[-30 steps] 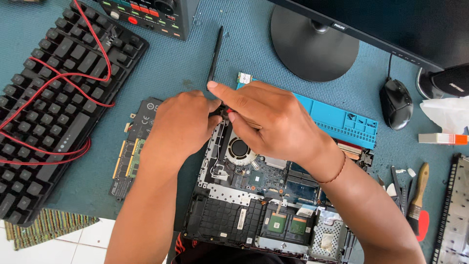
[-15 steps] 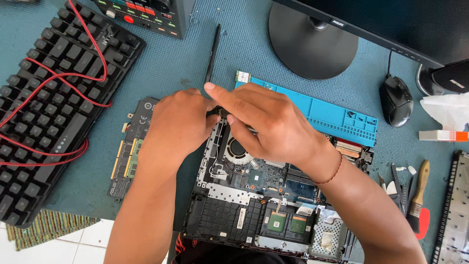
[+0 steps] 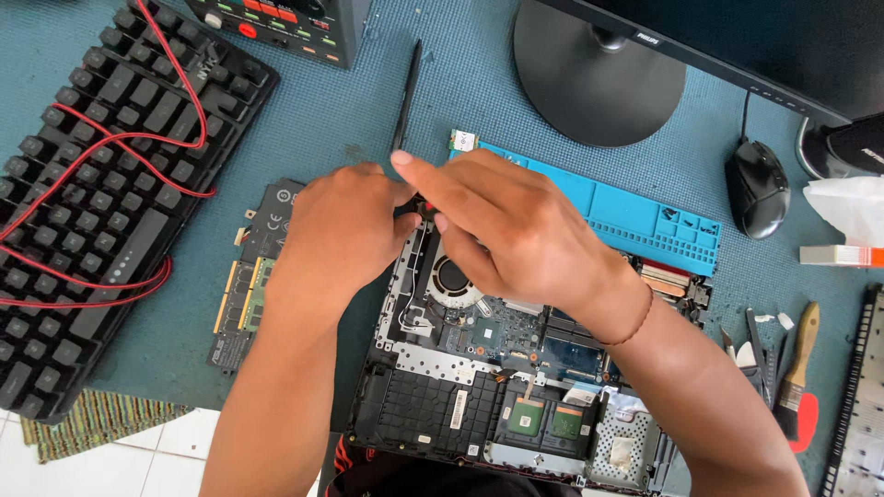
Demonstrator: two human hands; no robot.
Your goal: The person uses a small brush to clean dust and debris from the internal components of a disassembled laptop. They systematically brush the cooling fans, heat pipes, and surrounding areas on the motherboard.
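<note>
Together at centre frame: both hands meet over the upper left corner of the opened laptop chassis, just above its round cooling fan.
Left hand: curled, knuckles up, fingertips pressed toward the meeting point; whether it pinches anything is hidden by its own fingers.
Right hand: fingers bent down around a small dark tool with a red spot; it appears pinched there, though most of it is covered.
Key relation: the small tool sits between the two hands, touching both sets of fingertips; the right hand lies over it from the right, the left from the left, about equally near. Its long axis cannot be told.
Chassis axis: runs from lower centre up toward the hands, tilted slightly.
Nearby left: loose dark circuit board, just beside the left wrist.
Upper frame: thin black pry stick, pointing down at the hands.
Behind right hand: blue screw tray.
Far left: black keyboard with red cables.
</note>
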